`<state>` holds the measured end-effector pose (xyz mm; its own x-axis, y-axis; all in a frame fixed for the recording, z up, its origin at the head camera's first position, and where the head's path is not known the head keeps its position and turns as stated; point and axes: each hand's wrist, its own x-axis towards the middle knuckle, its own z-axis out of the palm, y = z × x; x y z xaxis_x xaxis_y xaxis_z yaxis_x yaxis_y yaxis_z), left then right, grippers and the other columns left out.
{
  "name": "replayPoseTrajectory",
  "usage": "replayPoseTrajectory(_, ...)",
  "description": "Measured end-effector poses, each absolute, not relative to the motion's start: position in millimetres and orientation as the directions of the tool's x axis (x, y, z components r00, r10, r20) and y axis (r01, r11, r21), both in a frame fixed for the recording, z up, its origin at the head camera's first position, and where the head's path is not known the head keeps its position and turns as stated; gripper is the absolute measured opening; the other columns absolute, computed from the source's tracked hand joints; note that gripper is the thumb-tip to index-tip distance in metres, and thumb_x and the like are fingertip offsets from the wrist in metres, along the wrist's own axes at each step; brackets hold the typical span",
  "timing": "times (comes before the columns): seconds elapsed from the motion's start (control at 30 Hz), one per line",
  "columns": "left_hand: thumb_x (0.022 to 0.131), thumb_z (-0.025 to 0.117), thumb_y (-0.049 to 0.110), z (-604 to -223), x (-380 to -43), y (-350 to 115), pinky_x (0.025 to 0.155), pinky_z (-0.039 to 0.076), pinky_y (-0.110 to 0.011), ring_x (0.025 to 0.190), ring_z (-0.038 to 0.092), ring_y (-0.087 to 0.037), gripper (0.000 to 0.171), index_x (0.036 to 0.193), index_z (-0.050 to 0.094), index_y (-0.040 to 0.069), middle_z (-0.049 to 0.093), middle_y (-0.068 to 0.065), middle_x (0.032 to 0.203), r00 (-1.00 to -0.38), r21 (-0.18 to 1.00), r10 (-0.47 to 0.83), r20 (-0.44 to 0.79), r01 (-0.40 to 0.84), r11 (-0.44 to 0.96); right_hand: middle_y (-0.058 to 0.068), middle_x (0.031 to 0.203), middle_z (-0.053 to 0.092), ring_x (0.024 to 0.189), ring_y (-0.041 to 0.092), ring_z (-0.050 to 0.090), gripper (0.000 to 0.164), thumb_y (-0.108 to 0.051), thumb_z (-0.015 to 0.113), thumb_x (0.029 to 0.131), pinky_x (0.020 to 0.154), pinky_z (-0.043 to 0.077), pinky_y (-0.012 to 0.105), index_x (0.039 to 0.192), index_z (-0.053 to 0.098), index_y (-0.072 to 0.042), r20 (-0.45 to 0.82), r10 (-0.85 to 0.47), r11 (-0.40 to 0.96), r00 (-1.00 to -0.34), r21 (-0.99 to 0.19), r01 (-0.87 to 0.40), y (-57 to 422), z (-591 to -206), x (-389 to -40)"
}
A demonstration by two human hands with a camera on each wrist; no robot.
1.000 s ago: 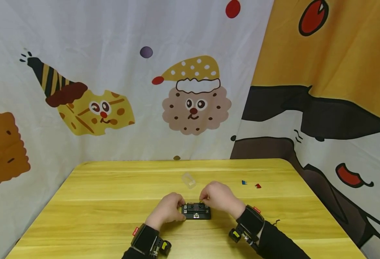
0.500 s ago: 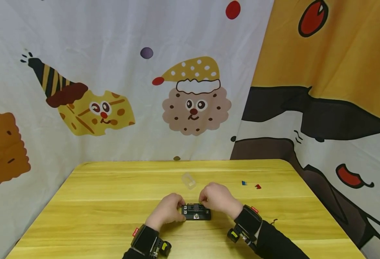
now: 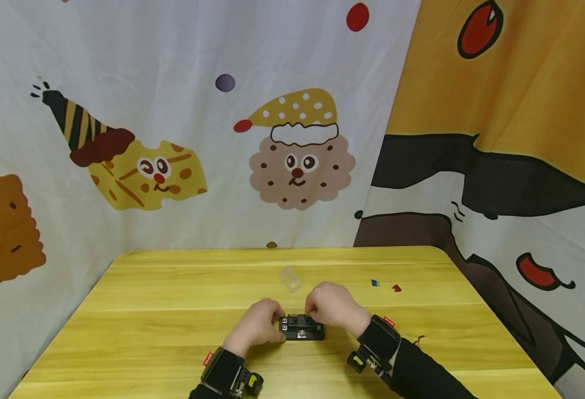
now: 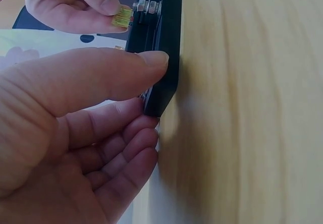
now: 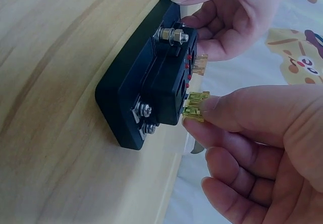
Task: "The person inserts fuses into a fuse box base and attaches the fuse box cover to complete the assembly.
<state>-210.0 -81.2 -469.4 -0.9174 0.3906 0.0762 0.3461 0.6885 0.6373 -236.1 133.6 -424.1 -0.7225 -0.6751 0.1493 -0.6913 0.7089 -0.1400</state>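
Note:
A black fuse block (image 3: 302,334) with bolt terminals lies on the table. My left hand (image 3: 254,324) grips its left end, thumb on the near side and fingers at the far side. With thumb and forefinger my right hand (image 3: 335,303) pinches a yellow blade fuse (image 5: 196,97) at the block's raised top, near the right end. The fuse's lower edge meets the slot there in the right wrist view. Closer to the left hand, a tan blade fuse (image 5: 201,64) stands in the block beside a row of small red dots.
Behind the block lies a clear plastic cover (image 3: 290,279). A small blue fuse (image 3: 375,282) and a red fuse (image 3: 396,288) are farther right on the wooden table (image 3: 172,310). A printed cloth (image 3: 182,66) hangs behind the table.
My right hand has shifted slightly left and down toward the block, and its fingers now cover the yellow fuse in the head view. The left hand keeps its grip.

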Motion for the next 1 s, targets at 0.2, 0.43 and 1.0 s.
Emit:
replayPoseTrajectory(0.2,0.06,0.088,0.01,-469.8,-209.3,-80.2,0.072,0.045,-0.034,0.075,0.049,-0.014,0.036,0.09,0.068,0.004,0.056,0.0,0.085,-0.916,0.633,0.392,0.082,0.352,0.69,-0.012,0.07,0.065,0.065,0.005,0.056,0.013,-0.007,0.079,0.076,0.058,0.047,0.025,0.072,0.075,-0.019,0.146,-0.67,0.719,-0.728,-0.119,-0.685,131.9,-425.2,-234.9)
replayPoseTrajectory(0.43,0.06,0.087,0.01,-468.9,-209.4,-80.1,0.072,0.045,-0.034,0.075,0.049,-0.014,0.037,0.091,0.069,0.004,0.056,0.0,0.086,-0.913,0.634,0.398,0.085,0.358,0.686,-0.015,0.064,0.056,0.06,0.004,0.048,0.02,-0.008,0.079,0.077,0.056,0.043,0.023,0.065,0.068,-0.021,0.152,-0.657,0.733,-0.739,-0.105,-0.673,130.7,-426.7,-235.5)
replayPoseTrajectory(1.0,0.058,0.087,0.008,-469.6,-208.9,-81.2,0.07,0.044,-0.033,0.074,0.048,-0.014,0.036,0.088,0.068,0.004,0.056,0.0,0.084,-0.912,0.626,0.396,0.104,0.369,0.686,-0.014,0.059,0.048,0.057,0.006,0.044,0.028,-0.007,0.077,0.077,0.054,0.04,0.023,0.059,0.062,-0.021,0.148,-0.662,0.737,-0.734,-0.051,-0.675,125.0,-427.8,-236.1)
